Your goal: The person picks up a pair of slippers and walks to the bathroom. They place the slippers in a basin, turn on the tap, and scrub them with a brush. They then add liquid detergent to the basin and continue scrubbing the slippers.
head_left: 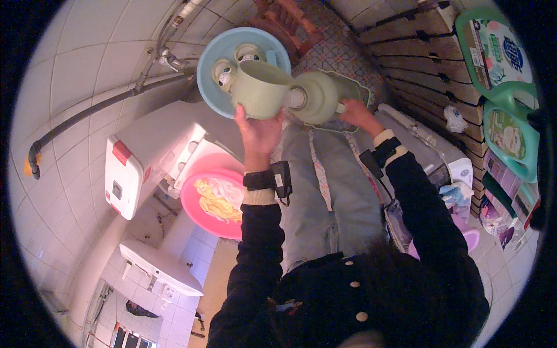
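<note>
My left hand (pixel 259 129) is closed on the wall of a pale green, tub-shaped plastic vessel (pixel 262 91), tilted in front of the blue basin. My right hand (pixel 361 117) grips the edge or short handle of a second pale green round piece (pixel 318 95), which has a light ring on its left side. The two pieces meet or nearly meet; whether they are joined I cannot tell. Behind them, a pair of pale slippers (pixel 223 74) with cartoon eyes sits in the light blue basin (pixel 212 95). A green-rimmed container (pixel 355 93) lies under the round piece, partly hidden.
A pink basin (pixel 190 206) with yellow and pink cloth stands at left, near a white appliance (pixel 123 180). A tap and pipe (pixel 168 60) run along the tiled wall. A reddish wooden stool (pixel 290 29) is at the far end. Green detergent bottles (pixel 510 136) line the right.
</note>
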`<state>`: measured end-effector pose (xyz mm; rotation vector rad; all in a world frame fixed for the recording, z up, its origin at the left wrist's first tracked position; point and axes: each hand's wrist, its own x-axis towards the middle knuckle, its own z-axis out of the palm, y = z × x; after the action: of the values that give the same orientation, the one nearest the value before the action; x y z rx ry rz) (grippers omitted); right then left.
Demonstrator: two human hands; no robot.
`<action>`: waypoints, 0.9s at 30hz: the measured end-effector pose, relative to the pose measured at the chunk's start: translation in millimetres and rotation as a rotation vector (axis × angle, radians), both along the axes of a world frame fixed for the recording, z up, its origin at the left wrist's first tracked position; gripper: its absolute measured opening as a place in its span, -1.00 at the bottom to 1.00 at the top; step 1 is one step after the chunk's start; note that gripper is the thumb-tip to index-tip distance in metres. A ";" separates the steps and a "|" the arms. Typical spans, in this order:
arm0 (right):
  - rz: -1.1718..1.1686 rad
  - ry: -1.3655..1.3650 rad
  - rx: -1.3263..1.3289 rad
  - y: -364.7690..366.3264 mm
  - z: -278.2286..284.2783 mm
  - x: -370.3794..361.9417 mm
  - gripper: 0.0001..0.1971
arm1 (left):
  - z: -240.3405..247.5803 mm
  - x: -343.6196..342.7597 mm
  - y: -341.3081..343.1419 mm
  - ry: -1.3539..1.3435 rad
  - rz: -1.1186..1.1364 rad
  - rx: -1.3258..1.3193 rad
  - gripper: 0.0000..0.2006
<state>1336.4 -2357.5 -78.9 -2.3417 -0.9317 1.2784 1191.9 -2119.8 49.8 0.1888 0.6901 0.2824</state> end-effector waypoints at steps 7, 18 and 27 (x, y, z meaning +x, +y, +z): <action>-0.059 0.010 0.010 -5.8 -0.3 -1.8 -0.55 | -5.6 16.2 -14.0 -0.034 -0.029 -0.030 -0.36; -0.144 0.020 0.094 -16.5 -5.2 -3.8 -0.56 | 9.8 21.5 -6.8 0.059 0.048 0.260 -0.27; -0.205 0.071 0.085 -22.3 -10.6 -2.1 -0.56 | -13.3 35.8 -30.7 1.008 -0.924 1.700 0.10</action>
<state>1334.2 -2379.8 -89.5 -2.2445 -0.6900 1.2067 1227.7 -2150.5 36.5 2.3247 1.0882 -0.2413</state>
